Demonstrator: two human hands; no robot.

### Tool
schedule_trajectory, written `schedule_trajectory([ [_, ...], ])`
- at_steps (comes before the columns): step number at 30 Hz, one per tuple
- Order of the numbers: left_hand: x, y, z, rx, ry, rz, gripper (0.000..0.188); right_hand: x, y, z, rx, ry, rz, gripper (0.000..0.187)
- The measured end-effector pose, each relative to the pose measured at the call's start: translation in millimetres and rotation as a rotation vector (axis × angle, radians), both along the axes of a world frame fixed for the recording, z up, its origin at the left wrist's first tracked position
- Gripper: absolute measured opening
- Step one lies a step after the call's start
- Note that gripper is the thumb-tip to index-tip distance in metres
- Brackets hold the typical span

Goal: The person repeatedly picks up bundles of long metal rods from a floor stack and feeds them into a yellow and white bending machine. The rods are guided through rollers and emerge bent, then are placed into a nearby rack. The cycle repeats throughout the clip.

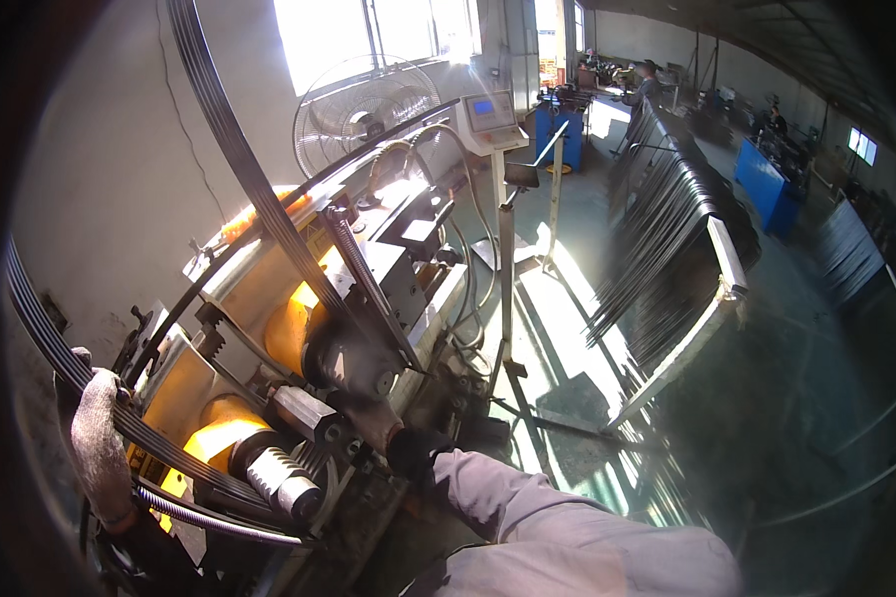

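"2 hands at work, so begin at your left: what does it have?"

"My left hand [98,438], in a pale knitted glove, is closed around a bundle of dark strips [174,452]. Those strips come in at the far left and curve down to the right across the machine [249,289], to just beside a ridged metal cylinder [281,483]."

"Any more strips near you?"

"Yes, 1 upper bundle [241,149] slants from the top edge down past a yellow housing [289,333] towards a dark roller [343,363]."

"Labels on the machine?"

"I see a yellow sticker [317,242] just right of the upper bundle; its marks are too small for me to read. A caged fan [368,124] stands behind, before the window [378,30]."

"And your right hand?"

"My right hand [373,423], below a dark cuff [418,453], is near a hexagonal metal block [304,411]. It is blurred, and I cannot tell whether its fingers are spread, narrowed or holding something."

"Writing further right?"

"A pale control box [496,139] on a post has a lit blue screen [482,106]; I cannot make out its characters from here. Next, a rack [727,257] carries many dark strips in a slanting row, and a blue cabinet [767,184] stands beyond."
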State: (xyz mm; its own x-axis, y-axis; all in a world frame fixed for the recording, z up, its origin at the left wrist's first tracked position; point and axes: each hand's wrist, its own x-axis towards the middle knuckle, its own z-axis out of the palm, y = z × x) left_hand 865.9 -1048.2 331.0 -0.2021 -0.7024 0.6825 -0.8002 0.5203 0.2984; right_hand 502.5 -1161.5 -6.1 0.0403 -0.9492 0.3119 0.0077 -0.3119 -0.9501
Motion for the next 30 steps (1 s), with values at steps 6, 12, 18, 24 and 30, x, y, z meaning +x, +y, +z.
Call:
schedule_trajectory([
  [6,0.6,-4.3,-2.7,0.099,0.297,-0.096,0.032,7.8,-7.4,-24.9,-0.148,0.272,-0.083,0.034],
  [12,-54.2,36.2,20.9,0.407,0.488,-0.026,0.037,-5.2,-5.5,-44.7,-0.419,0.696,-0.148,0.032],
  [18,-89.5,54.0,42.8,0.541,0.702,-0.126,0.042,-9.7,-7.1,-46.1,-0.465,0.662,-0.143,0.032],
  [24,-89.4,57.4,44.8,0.529,0.67,-0.056,0.042,-8.8,-15.2,-51.2,-0.553,0.661,-0.174,0.035],
  [30,-83.3,59.6,45.2,0.549,0.622,-0.043,0.044,-6.1,-12.7,-46.2,-0.179,0.213,0.047,0.041],
])
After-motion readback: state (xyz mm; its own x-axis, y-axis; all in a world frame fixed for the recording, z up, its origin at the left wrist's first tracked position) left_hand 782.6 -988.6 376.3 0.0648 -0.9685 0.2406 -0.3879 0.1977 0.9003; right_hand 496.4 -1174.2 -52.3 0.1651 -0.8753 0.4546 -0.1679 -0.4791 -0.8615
